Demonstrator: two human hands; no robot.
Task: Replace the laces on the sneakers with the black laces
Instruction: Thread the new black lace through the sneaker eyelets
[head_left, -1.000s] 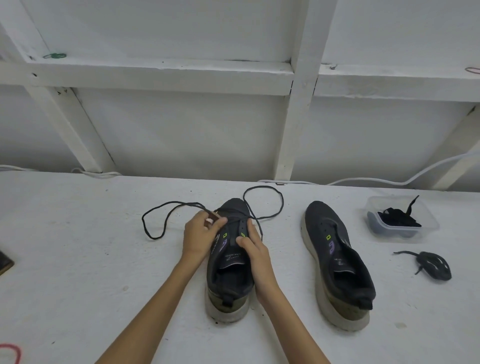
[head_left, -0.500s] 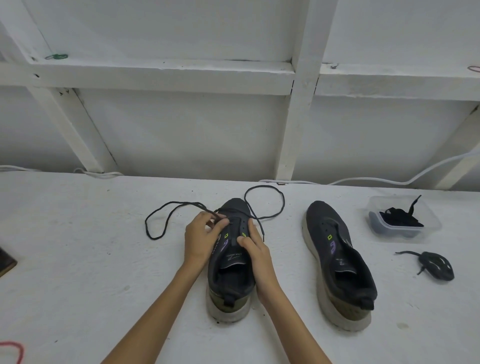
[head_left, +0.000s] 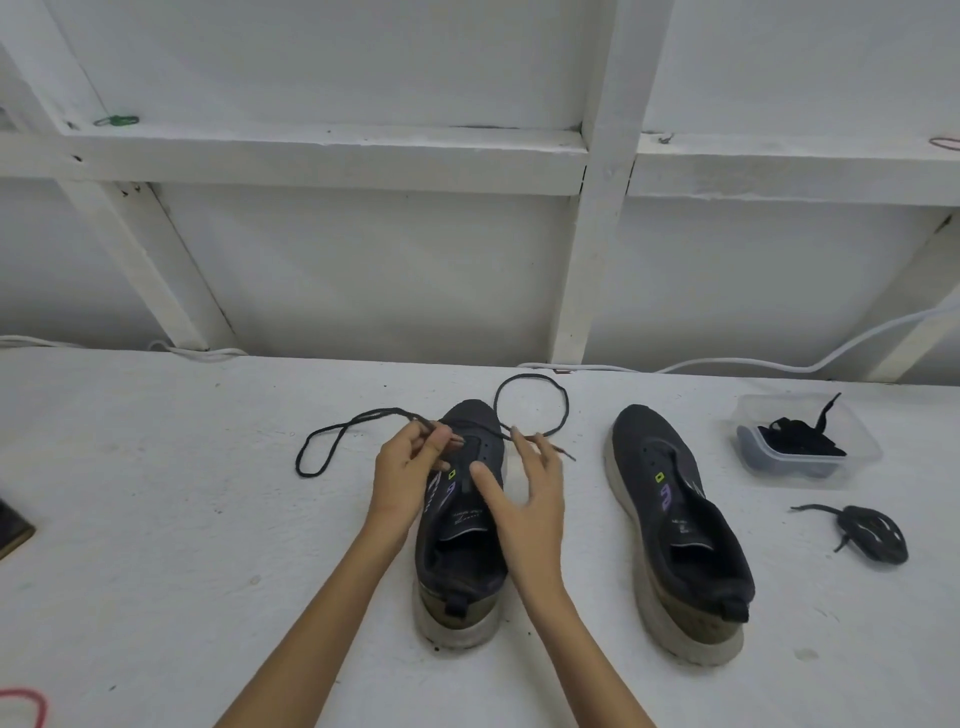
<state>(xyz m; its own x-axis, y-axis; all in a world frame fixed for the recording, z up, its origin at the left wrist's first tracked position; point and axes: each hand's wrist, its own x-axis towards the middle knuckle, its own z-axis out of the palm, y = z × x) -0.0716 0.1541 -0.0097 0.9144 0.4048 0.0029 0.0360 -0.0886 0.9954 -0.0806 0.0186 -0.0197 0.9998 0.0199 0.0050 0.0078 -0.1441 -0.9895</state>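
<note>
We pinched the thin black lace (head_left: 530, 376) in our left hand (head_left: 410, 467) at the toe eyelets of the dark mesh sneaker (head_left: 457, 566) — probably to thread it — while our right hand (head_left: 530, 493) lay unclenched, thumb steadying that sneaker, lace crossing its fingertips.

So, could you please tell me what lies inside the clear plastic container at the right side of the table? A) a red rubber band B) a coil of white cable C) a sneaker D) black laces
D: the clear plastic container holds a bundle of black laces, with one end poking up above its rim.
</note>
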